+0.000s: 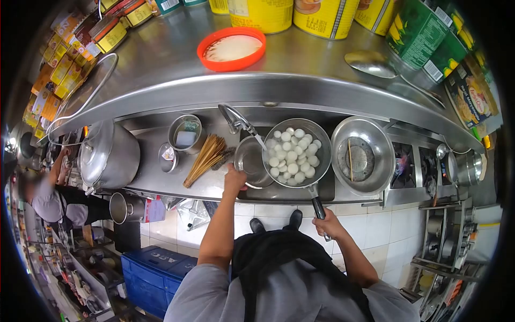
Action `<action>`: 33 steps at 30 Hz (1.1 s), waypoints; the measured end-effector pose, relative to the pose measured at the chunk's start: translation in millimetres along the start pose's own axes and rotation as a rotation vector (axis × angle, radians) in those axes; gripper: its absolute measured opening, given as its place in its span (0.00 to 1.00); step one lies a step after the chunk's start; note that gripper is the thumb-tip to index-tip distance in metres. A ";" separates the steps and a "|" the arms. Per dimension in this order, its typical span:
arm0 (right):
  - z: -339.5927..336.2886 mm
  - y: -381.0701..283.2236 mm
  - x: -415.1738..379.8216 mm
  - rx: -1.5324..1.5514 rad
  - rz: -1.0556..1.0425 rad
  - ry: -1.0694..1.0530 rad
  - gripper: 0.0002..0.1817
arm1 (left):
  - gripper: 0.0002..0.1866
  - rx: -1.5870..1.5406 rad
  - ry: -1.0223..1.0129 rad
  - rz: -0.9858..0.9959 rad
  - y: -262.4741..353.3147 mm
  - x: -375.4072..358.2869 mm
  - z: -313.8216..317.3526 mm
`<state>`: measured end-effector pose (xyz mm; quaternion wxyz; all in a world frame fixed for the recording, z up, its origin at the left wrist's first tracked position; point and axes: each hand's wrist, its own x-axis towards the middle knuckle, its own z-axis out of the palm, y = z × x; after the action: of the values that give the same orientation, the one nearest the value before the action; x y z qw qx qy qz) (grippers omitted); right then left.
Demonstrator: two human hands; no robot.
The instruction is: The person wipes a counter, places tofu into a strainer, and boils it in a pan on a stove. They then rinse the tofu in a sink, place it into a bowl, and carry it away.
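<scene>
Pan (296, 153) already full of white balls, water from tap (236, 121) running in. Right hand (328, 224) grips pan handle at 6 o'clock; left hand (235, 180) clasps small pot (252, 161) at 9. Draining, wok (362, 155) not yet used.

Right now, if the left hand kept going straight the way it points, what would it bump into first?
The left hand already rests on the rim of a small metal bowl under the tap. Going straight on, it would probably meet the bowl's inside first, then the tap, though depth is hard to judge.
</scene>
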<state>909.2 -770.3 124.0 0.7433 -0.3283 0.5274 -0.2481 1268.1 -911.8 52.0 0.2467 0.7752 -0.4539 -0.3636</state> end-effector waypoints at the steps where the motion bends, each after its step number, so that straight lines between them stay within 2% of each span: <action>1: -1.2 0.2 1.9 -0.060 -0.001 0.036 0.12 | 0.22 -0.057 -0.014 -0.002 -14.5 17.1 22.1; 2: -2.3 -0.4 2.3 -0.120 0.001 0.073 0.12 | 0.22 -0.114 -0.029 -0.006 -19.6 25.4 37.3; 5: 2.0 -14.2 3.6 -0.213 -0.009 0.117 0.14 | 0.23 -0.226 -0.103 -0.109 36.7 -5.5 34.3; 9: 10.8 -28.0 5.5 -0.391 -0.021 0.224 0.15 | 0.23 -0.276 -0.117 -0.137 19.0 4.4 71.3; 11: 7.3 -27.2 10.3 -0.702 -0.037 0.313 0.16 | 0.25 -0.283 -0.131 -0.166 16.7 -0.9 77.8; 12: 4.0 -23.8 11.4 -0.703 -0.038 0.321 0.16 | 0.26 -0.364 -0.124 -0.189 12.6 -1.0 83.1; 14: -1.1 -14.6 10.7 -0.979 -0.293 0.462 0.15 | 0.27 -0.448 -0.120 -0.215 2.3 -0.2 91.9; 20: 13.9 -30.6 -2.0 -1.093 -0.170 0.545 0.14 | 0.29 -0.590 -0.201 -0.283 -13.9 2.3 102.5; 22: 8.7 -30.7 -4.0 -1.158 -0.168 0.543 0.15 | 0.30 -0.759 -0.270 -0.240 -20.0 3.7 112.2; 27: -0.5 -29.3 -13.8 -1.242 -0.147 0.569 0.17 | 0.31 -0.816 -0.341 -0.248 -18.7 5.4 116.3; 29: -3.4 -26.7 -20.3 -1.197 -0.225 0.584 0.16 | 0.32 -0.830 -0.356 -0.248 -16.8 6.7 117.6; 33: -15.9 -32.5 -22.3 -1.229 -0.220 0.614 0.15 | 0.32 -0.759 -0.363 -0.289 -12.7 9.8 118.0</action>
<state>886.3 -779.4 158.6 0.2104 -0.6563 0.7221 -0.0600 1185.0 -920.7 -32.7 0.3767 0.6089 -0.2112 -0.6654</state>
